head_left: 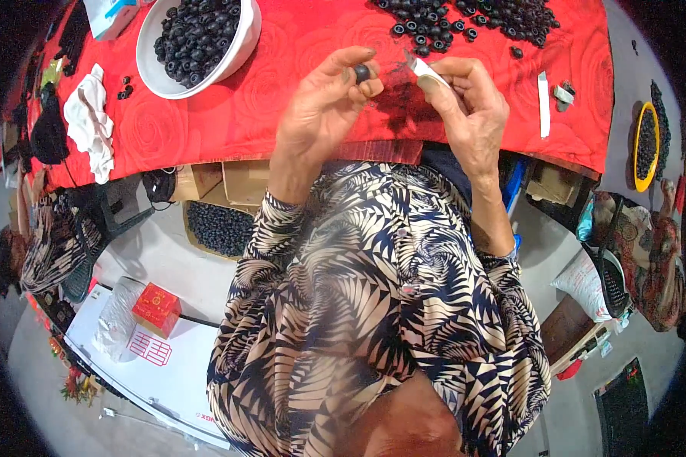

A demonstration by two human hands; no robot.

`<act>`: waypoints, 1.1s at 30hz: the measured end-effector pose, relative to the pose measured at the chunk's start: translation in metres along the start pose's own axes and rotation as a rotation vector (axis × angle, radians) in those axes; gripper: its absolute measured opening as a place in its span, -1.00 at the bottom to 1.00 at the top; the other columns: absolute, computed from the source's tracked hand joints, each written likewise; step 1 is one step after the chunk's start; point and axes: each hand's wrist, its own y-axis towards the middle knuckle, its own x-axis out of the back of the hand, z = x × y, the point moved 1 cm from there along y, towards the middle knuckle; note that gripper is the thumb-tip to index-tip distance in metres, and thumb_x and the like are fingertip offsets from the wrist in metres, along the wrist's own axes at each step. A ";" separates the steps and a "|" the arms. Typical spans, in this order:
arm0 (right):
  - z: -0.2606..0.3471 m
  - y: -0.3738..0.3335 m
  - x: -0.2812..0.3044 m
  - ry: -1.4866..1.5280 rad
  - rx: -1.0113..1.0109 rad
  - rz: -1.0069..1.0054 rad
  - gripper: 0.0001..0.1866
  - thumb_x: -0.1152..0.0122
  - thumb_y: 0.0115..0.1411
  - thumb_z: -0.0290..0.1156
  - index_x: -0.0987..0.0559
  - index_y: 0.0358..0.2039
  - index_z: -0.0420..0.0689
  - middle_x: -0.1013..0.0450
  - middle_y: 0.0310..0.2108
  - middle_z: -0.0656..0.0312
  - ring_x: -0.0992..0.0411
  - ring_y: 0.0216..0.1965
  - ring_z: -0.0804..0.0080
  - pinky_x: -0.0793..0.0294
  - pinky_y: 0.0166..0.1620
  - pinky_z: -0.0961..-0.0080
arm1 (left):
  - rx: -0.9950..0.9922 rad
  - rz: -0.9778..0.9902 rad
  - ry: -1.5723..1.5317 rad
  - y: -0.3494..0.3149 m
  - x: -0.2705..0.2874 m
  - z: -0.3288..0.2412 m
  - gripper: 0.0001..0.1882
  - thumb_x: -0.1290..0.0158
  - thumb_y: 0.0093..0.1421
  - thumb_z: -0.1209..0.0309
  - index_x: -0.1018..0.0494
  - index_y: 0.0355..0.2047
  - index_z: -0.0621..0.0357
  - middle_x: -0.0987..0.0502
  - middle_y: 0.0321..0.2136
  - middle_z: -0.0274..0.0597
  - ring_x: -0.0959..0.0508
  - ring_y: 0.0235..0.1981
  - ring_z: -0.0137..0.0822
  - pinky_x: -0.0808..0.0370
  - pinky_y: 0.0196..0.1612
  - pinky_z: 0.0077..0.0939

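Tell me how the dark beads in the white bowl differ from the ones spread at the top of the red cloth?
The beads in the white bowl are heaped in a deep mound, held in by the bowl's rim; the loose beads on the red cloth lie flat in a thin scatter, with strays apart. The bowl sits beyond the left hand, the scatter beyond the right hand. Both are small, round and dark.

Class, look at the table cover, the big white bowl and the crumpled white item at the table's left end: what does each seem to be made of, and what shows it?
Table cover: probably matte red fabric or soft plastic sheet; it lies flat, printed with swirling roses.
Bowl: likely ceramic or plastic; smooth, glossy white rim.
Crumpled item: soft white cloth, possibly a glove; it folds limply.
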 end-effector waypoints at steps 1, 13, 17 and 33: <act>-0.001 0.000 -0.001 0.012 0.003 -0.002 -0.83 -0.16 0.03 -0.52 -0.41 -0.37 -0.29 -0.47 -0.48 0.18 -0.42 -0.45 0.59 -0.40 -0.38 0.68 | -0.009 -0.060 0.090 0.000 -0.003 0.000 -0.68 0.02 0.06 0.54 -0.30 -0.14 0.40 -0.34 -0.17 0.07 -0.32 -0.31 -0.32 -0.37 -0.25 -0.70; 0.002 -0.013 -0.009 -0.020 -0.120 0.019 -0.82 -0.17 0.00 -0.55 -0.42 -0.36 -0.28 -0.47 -0.46 0.20 -0.42 -0.43 0.59 -0.40 -0.36 0.67 | -0.133 -0.043 0.178 -0.008 -0.015 -0.006 -0.87 0.10 0.16 0.51 -0.38 -0.29 0.28 -0.42 -0.39 -0.20 -0.36 -0.47 -0.43 -0.31 -0.40 -0.67; -0.003 -0.020 -0.010 -0.009 -0.110 0.038 -0.80 -0.18 0.00 -0.54 -0.42 -0.34 -0.28 -0.46 -0.46 0.22 -0.42 -0.44 0.59 -0.39 -0.37 0.69 | -0.266 -0.162 0.319 -0.027 -0.030 -0.030 -0.89 0.10 0.16 0.53 -0.38 -0.31 0.25 -0.40 -0.41 -0.20 -0.36 -0.47 -0.41 -0.31 -0.41 -0.66; -0.001 -0.025 -0.017 0.143 -0.171 0.050 -0.83 -0.17 0.00 -0.57 -0.41 -0.36 -0.27 -0.45 -0.49 0.24 -0.39 -0.46 0.61 -0.36 -0.40 0.70 | -1.107 -0.847 1.706 -0.054 -0.020 -0.120 -0.88 -0.16 -0.12 0.63 -0.52 -0.49 0.27 -0.51 -0.50 -0.26 -0.48 -0.53 -0.48 -0.41 -0.44 -0.68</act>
